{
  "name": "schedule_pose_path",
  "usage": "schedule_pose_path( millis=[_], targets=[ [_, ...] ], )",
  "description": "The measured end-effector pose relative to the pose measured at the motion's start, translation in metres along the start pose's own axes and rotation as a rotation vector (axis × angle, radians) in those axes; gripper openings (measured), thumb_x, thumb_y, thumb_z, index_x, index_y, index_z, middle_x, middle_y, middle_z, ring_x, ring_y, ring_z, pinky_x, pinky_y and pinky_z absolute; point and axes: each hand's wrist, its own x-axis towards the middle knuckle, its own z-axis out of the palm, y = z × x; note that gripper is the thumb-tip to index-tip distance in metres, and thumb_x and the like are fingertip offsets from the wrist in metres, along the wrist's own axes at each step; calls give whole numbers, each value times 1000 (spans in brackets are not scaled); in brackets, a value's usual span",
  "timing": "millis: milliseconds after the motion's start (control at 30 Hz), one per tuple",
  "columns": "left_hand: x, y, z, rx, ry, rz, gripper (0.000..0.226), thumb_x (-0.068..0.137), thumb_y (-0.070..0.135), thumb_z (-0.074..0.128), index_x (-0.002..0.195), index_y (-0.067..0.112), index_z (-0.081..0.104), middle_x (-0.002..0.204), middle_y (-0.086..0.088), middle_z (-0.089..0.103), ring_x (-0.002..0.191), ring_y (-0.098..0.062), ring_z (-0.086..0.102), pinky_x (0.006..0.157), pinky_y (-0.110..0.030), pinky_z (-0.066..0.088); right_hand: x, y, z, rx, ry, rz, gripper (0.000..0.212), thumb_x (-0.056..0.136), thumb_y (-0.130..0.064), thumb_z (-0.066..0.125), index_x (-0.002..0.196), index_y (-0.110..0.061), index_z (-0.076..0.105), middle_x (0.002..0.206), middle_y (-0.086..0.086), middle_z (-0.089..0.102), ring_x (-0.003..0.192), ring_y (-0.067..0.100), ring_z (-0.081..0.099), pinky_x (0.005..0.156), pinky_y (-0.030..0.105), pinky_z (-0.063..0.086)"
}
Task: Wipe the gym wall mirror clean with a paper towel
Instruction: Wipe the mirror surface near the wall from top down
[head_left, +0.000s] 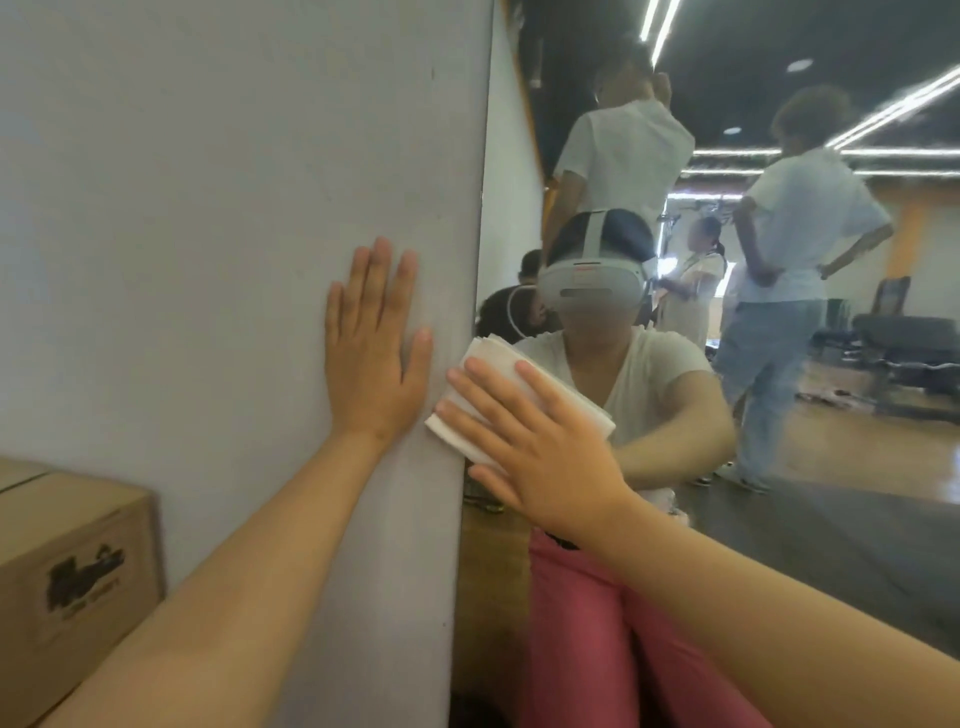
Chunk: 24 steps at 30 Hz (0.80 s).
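Note:
The wall mirror fills the right half of the view, its left edge running down the middle of the frame. A folded white paper towel lies flat against the glass right at that edge. My right hand presses on the towel with straight, spread fingers. My left hand rests flat on the grey wall just left of the mirror's edge, fingers straight and pointing up. The two hands are a short gap apart.
A cardboard box stands against the wall at the lower left. The mirror reflects me crouching in pink trousers, several people standing behind, gym benches and ceiling light strips.

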Motion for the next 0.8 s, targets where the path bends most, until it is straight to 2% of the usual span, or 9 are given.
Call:
schedule_pose_path(
  millis=[133,300,567,667,800],
  targets=[
    [1,-1,0,-2,4,4,64,99,34,32,158,17,18,166,-8,14,154,-23,8,124,-45,6,-5,13,5,0,6,-100,61,100,-46,29,156,-21,32,163,8,26,151,25,17,124,46,5],
    [1,-2,1,6,9,6,64,99,34,33,158,17,18,166,-7,14,154,-22,8,124,-43,6,4,52,3,73,40,-207,60,101,-46,30,154,-19,37,161,9,31,150,26,26,122,47,14],
    [1,2,-1,7,6,-15,65,97,34,31,158,16,19,166,-7,14,154,-22,8,124,-46,7,52,190,-34,-22,63,7,62,103,-49,29,157,-19,28,163,10,26,151,29,23,122,44,7],
    [1,3,-2,7,12,-12,65,97,34,32,158,15,19,166,-8,14,154,-22,8,124,-45,7,55,202,-41,1,35,94,64,102,-50,25,159,-21,23,165,9,20,153,28,16,122,43,2],
    [1,5,-3,10,9,-14,65,97,33,31,158,14,20,166,-10,14,154,-24,8,124,-44,5,48,182,-40,16,31,197,64,102,-50,17,159,-21,22,165,11,17,153,29,12,122,45,-1]
  ],
)
